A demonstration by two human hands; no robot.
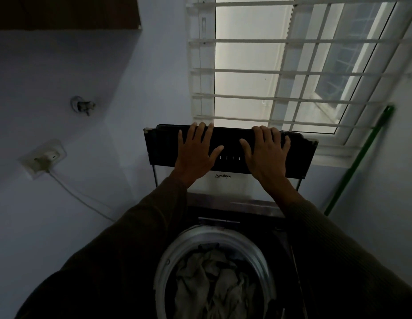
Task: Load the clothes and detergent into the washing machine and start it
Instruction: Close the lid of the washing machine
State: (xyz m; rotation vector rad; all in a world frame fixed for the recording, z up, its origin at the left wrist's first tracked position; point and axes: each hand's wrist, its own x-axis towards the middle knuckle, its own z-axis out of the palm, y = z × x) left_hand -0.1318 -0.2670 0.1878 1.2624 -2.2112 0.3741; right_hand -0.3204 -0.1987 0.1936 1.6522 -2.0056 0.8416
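1. A person in dark long sleeves stands over a top-loading washing machine (237, 204), both arms stretched to its raised lid (232, 151).
2. The left hand (195, 153) lies flat on the lid's left half, fingers spread and curling over the far top edge; it grips nothing else.
3. The right hand (267, 154) mirrors it on the right half, palm pressed to the dark panel, fingertips hooked over the same edge.
4. The lid stands upright at the far side of the machine, just in front of a barred window (292, 65); a brand name reads upside down on the pale strip beneath it.
5. Near the viewer, the round steel drum (168, 268) sits open with a heap of pale, crumpled clothes (214, 282) inside.
6. No detergent can be made out in the dim light.
7. On the left wall, a plug (42, 161) sits in a socket with its cord trailing down, and a tap (84, 105) sits higher up.
8. A green pole (361, 160) leans in the right corner.
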